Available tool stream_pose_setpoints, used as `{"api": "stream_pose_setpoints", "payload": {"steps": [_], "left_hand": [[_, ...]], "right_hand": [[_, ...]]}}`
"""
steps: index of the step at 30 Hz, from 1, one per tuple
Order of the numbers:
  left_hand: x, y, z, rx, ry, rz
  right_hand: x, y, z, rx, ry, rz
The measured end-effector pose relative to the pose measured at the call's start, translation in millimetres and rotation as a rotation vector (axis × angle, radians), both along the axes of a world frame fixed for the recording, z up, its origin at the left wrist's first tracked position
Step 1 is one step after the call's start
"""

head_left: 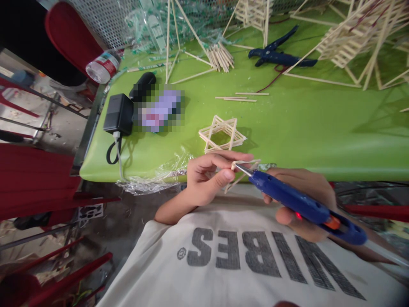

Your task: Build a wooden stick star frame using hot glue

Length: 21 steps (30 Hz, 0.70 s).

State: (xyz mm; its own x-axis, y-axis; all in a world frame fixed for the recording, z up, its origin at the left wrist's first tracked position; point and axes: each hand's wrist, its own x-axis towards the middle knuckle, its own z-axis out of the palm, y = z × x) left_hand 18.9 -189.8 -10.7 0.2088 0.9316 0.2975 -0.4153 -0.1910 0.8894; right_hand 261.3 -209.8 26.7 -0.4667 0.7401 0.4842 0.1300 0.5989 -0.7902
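Observation:
My left hand pinches a small triangle of thin wooden sticks at one corner, just past the table's near edge. My right hand is wrapped round a blue hot glue gun with a small red light lit on its side. The gun's metal nozzle meets the pinched corner of the triangle. Beyond my left hand a star-shaped frame of stacked sticks lies on the table. Part of the triangle is hidden behind the glue gun and my fingers.
On the green table lie loose sticks, a stick bundle, dark blue cutters and a black power bank with a cable. Larger stick structures stand at the back. Crumpled clear plastic hangs at the front edge.

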Motion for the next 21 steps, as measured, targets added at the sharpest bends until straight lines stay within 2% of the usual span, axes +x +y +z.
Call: {"api": "stream_pose_setpoints", "payload": {"steps": [21], "left_hand": [[-1.3,-0.1,-3.8,-0.047,-0.008,0.004]], "right_hand": [[-0.5,-0.1,-2.7,0.008,-0.008,-0.005]]}}
